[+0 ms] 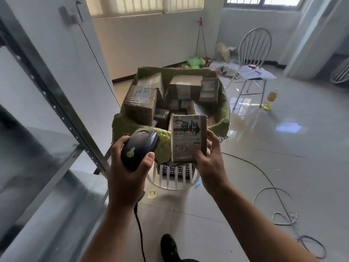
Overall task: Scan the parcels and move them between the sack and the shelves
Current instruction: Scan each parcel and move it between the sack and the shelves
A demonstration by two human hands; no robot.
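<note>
My left hand grips a black barcode scanner, its head turned toward the parcel on its right. My right hand holds a small cardboard parcel upright, its label with black marker writing facing me. Behind both stands a green woven sack, open at the top and holding several brown cardboard parcels. The sack rests on a white slatted stool. Grey metal shelves run along the left side.
The scanner's black cable hangs down to the tiled floor. Loose white and black cables lie at the right. A white chair with papers, a yellow bottle and rubbish stand behind. My dark shoe shows at the bottom.
</note>
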